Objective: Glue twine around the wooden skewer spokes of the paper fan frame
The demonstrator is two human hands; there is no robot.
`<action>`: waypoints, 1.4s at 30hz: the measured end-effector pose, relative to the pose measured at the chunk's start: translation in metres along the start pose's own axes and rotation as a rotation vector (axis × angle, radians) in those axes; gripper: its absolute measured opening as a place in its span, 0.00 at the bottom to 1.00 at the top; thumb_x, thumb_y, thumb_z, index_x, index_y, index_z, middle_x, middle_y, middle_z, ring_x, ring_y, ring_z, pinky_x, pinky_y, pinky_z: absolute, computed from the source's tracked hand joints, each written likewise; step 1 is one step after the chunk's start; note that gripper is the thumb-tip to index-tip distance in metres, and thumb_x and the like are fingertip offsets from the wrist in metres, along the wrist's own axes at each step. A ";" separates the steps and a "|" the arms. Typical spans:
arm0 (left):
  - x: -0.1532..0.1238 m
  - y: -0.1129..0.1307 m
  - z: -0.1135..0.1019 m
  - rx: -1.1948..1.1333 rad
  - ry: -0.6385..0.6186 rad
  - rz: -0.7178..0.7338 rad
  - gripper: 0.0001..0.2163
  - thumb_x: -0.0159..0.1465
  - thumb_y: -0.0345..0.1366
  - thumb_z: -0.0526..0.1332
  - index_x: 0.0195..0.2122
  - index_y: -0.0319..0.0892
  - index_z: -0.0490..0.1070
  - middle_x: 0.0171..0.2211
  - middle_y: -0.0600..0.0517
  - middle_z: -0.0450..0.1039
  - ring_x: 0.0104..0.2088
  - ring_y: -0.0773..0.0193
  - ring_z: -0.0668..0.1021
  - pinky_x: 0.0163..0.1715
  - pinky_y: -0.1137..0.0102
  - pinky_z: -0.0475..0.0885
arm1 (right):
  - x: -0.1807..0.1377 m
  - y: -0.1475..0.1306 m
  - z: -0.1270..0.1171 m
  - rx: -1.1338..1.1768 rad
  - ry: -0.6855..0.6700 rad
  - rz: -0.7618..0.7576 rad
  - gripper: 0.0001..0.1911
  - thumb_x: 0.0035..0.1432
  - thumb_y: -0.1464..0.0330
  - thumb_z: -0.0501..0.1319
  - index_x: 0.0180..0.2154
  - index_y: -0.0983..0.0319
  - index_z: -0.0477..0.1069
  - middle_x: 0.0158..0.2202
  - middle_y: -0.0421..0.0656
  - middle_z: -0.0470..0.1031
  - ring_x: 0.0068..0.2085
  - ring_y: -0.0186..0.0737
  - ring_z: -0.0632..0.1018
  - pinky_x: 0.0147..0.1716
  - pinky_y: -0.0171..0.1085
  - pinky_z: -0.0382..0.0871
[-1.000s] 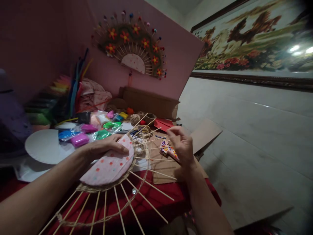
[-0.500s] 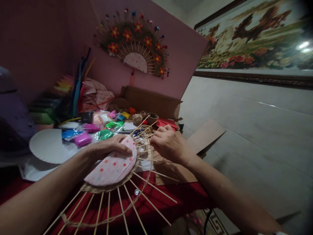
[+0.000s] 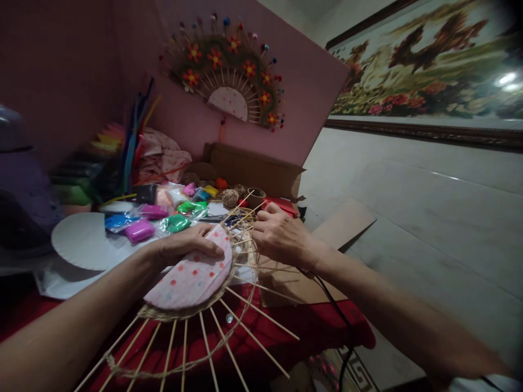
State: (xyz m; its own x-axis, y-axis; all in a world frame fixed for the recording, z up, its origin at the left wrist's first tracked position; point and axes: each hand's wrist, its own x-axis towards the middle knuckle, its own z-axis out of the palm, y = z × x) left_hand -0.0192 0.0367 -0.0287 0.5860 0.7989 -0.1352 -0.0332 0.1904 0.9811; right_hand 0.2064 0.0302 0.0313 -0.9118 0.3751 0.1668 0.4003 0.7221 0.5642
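A fan-shaped craft lies in front of me: a pink polka-dot half disc ringed with twine, with thin wooden sticks radiating outward. My left hand lies flat on the half disc, fingers stretched, pressing it down. My right hand is closed in a pinch at the far sticks, where jute twine runs between them. What the fingertips hold is too small to name for sure.
Coloured clay packets, a white round plate, a twine ball and a cardboard box crowd the red table. A finished flower fan hangs on the pink board. Brown cardboard juts off the table's right.
My right hand moved left from over the cardboard to the far sticks and closed there. The patterned piece it was beside is no longer seen. My left hand stayed put.
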 end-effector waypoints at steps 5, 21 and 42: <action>0.000 -0.003 -0.003 0.002 -0.013 0.030 0.11 0.46 0.28 0.67 0.32 0.39 0.71 0.23 0.53 0.74 0.18 0.70 0.72 0.17 0.77 0.65 | 0.001 0.004 0.004 0.017 0.056 -0.026 0.11 0.57 0.75 0.54 0.24 0.61 0.69 0.27 0.44 0.74 0.33 0.41 0.64 0.37 0.42 0.51; -0.002 0.002 0.001 -0.024 -0.010 0.003 0.13 0.46 0.29 0.67 0.34 0.40 0.70 0.25 0.51 0.76 0.19 0.67 0.75 0.18 0.76 0.67 | 0.003 0.006 0.008 0.057 0.048 0.164 0.10 0.52 0.74 0.54 0.21 0.62 0.68 0.24 0.42 0.74 0.29 0.37 0.65 0.34 0.40 0.49; 0.013 0.007 0.000 -0.020 0.001 -0.035 0.03 0.49 0.30 0.66 0.21 0.38 0.74 0.18 0.53 0.70 0.18 0.70 0.68 0.18 0.74 0.62 | 0.017 0.003 -0.008 -0.063 -0.029 -0.030 0.09 0.60 0.73 0.54 0.28 0.62 0.69 0.29 0.45 0.74 0.34 0.42 0.65 0.38 0.42 0.50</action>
State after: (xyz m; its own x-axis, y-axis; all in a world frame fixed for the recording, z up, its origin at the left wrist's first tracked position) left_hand -0.0114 0.0482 -0.0237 0.5862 0.7922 -0.1696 -0.0289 0.2297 0.9728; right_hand 0.1916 0.0342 0.0429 -0.9199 0.3712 0.1261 0.3655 0.6956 0.6185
